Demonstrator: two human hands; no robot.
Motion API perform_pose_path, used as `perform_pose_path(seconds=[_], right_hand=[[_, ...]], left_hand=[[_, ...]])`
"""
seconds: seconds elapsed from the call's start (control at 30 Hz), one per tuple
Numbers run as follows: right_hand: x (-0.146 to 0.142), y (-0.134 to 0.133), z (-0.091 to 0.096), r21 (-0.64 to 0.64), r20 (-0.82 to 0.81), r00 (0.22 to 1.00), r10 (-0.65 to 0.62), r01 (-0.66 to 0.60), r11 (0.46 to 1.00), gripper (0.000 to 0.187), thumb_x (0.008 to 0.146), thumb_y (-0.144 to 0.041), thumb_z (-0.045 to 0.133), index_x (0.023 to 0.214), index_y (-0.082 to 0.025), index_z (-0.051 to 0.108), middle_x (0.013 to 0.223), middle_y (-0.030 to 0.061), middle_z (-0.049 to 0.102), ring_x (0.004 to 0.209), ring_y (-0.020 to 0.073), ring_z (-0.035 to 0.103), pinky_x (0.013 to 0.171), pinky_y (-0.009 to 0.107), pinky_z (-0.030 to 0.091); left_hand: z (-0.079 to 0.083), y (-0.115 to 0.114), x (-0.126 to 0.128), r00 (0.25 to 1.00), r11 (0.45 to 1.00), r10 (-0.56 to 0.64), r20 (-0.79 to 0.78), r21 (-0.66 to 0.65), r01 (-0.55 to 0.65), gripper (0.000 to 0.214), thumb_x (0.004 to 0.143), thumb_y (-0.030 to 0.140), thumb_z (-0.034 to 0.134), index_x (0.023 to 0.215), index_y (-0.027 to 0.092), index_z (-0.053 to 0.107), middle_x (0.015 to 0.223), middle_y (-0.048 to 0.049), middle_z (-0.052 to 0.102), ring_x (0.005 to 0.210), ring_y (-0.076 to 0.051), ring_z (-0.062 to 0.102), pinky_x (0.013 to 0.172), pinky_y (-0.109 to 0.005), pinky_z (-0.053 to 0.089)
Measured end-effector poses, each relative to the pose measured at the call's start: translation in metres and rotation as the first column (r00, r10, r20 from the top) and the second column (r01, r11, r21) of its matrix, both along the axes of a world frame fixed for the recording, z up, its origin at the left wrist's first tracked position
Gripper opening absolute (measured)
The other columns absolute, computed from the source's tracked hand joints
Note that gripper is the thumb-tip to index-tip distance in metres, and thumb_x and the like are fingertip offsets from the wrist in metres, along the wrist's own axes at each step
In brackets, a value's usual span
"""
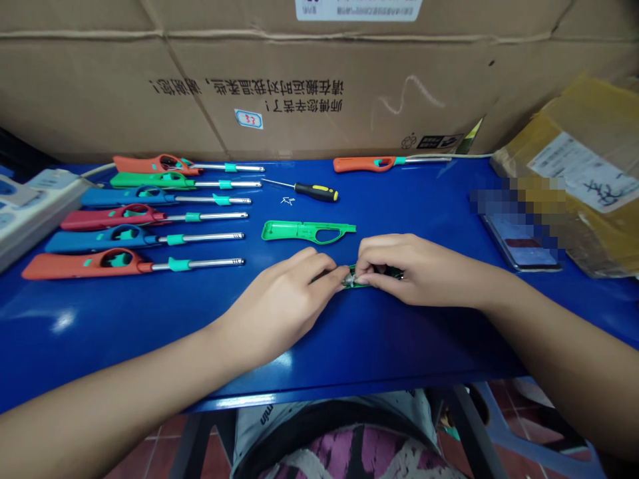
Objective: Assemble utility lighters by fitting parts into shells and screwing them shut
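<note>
Near the table's front edge, an opened green lighter body (355,285) lies between my two hands, largely covered by them. My left hand (294,299) has its fingers closed on the left end, where a clear, silvery part shows. From the right, my right hand (407,271) pinches at the inside of the same body; what its fingertips hold is hidden. Just beyond my fingers, the other green lighter shell half (304,231) rests with its hollow side up. A black and yellow screwdriver (317,192) lies farther back, with small white screws or bits (287,200) beside it.
Several long-necked lighters lie in a row at left, including an orange lighter (90,264). Another orange lighter (364,163) is at the back. A power strip (34,206) borders the left, a phone (522,243) and taped box (582,173) the right. Cardboard (279,60) stands behind.
</note>
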State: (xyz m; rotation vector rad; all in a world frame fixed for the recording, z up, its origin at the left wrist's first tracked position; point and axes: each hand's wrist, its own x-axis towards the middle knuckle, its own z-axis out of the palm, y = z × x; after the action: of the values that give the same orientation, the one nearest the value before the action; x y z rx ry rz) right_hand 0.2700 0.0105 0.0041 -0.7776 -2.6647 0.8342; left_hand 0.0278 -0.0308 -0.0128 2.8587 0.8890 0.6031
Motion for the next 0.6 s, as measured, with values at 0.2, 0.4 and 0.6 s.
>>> perform_pose_path(seconds=[0.2,0.4,0.6], right_hand=[[0.0018,-0.0002,0.0057,0.000,-0.008,1.000,-0.012,0.012,1.000,0.010,0.092,-0.014,0.058,0.088,-0.018,0.066,0.090,0.0025,0.068,0.084,0.0151,0.062,0.076,0.028,0.043],[0.0011,-0.0004,0.0038,0.041,-0.026,0.999,0.022,-0.021,0.999,0.012,0.095,-0.015,0.055,0.089,-0.017,0.065,0.088,0.0033,0.067,0.083,0.0150,0.060,0.077,0.028,0.043],[0.0005,-0.0007,0.0014,0.041,-0.016,0.999,0.033,-0.032,0.999,0.011,0.095,-0.014,0.055,0.090,-0.018,0.064,0.089,0.0024,0.066,0.084,0.0148,0.060,0.078,0.028,0.043]], left_hand=[[0.0015,-0.0005,0.0010,1.000,1.000,0.019,0.016,0.008,-0.019,0.030,0.101,0.017,0.050,0.126,0.007,0.064,0.100,-0.0120,0.066,0.089,-0.022,0.061,0.075,-0.035,0.057],[0.0003,0.0002,0.0006,0.999,1.000,0.026,0.029,-0.005,-0.026,0.030,0.102,0.018,0.049,0.125,0.008,0.065,0.099,-0.0114,0.067,0.089,-0.021,0.061,0.076,-0.034,0.057],[0.0011,-0.0004,0.0006,0.999,1.000,0.024,0.025,-0.001,-0.024,0.030,0.102,0.018,0.048,0.124,0.008,0.065,0.099,-0.0115,0.067,0.088,-0.021,0.060,0.076,-0.035,0.057]])
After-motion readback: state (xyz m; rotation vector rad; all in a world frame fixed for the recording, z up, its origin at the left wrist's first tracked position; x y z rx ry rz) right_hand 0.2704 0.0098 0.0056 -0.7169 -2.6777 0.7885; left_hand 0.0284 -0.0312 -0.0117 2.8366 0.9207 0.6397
